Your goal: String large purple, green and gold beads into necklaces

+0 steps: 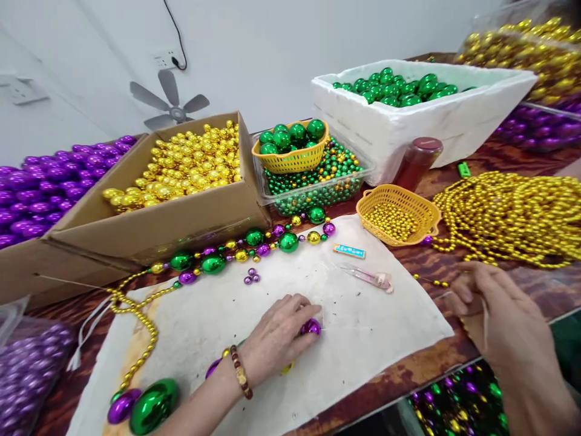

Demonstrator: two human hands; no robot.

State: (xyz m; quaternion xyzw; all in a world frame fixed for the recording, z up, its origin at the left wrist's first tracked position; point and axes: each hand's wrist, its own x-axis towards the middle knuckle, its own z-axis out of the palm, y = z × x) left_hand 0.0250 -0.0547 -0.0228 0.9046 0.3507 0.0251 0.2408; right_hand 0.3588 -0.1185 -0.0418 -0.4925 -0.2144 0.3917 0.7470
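On the white cloth [390, 327], my left hand [285, 333] has its thumb and fingers closed around a shiny purple bead [311, 327]. A thin thread runs to the right from that bead. Other purple and gold beads show partly beneath my left wrist. At the right, my right hand [503, 321] is raised with its fingers pinched on a strand of small gold beads [436, 283]. A thin pale line juts from these fingertips; thread or needle, I cannot tell. Several small purple beads [252, 277] lie loose on the cloth.
A finished-looking garland [213, 263] crosses the cloth's back edge. Behind stand a cardboard box [181, 212] of gold beads, a clear tray [313, 200], and a white foam box [345, 109]. A yellow basket [422, 221] sits beside piled gold strands [512, 218].
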